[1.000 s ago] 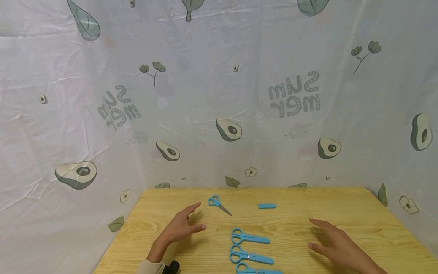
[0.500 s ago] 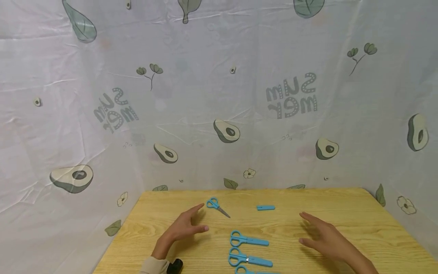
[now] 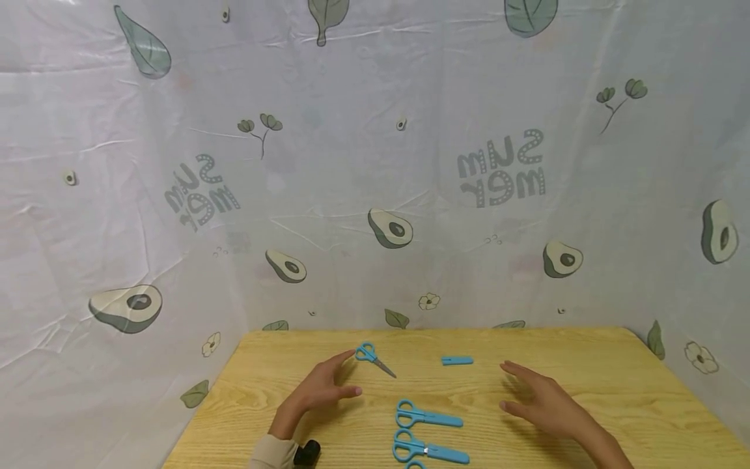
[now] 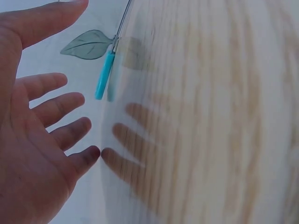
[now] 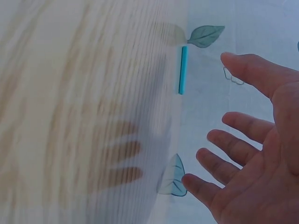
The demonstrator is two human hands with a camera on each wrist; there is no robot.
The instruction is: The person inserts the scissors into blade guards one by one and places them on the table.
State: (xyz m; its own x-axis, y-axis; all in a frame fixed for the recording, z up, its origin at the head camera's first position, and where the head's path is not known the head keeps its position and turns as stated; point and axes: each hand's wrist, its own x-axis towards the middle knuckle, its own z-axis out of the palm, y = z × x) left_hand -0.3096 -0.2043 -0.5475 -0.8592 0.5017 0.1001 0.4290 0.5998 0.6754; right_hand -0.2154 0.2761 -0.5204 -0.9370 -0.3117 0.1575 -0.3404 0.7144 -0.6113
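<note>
My left hand [image 3: 324,384] hovers over the left part of the table, fingers spread, its fingertips right at the blue handles of a bare-bladed pair of scissors [image 3: 368,354]. In the left wrist view those scissors [image 4: 104,77] appear edge-on beyond the fingers. To the right, my right hand [image 3: 541,400] has its fingers extended and holds nothing. The nearest thing to it is a small blue blade cover [image 3: 458,360] lying at the back of the table; the right wrist view shows this cover [image 5: 183,70] as a thin strip past the thumb.
Two pairs of blue scissors with covered blades, an upper pair [image 3: 430,418] and a lower pair [image 3: 433,452], lie between the hands. Part of another blue handle [image 3: 415,464] shows at the bottom edge. A patterned sheet [image 3: 328,182] hangs behind the wooden table [image 3: 586,365].
My left hand has moved right and closer to the bare scissors. My right hand has moved left and forward, nearer the blade cover. The view has shifted slightly.
</note>
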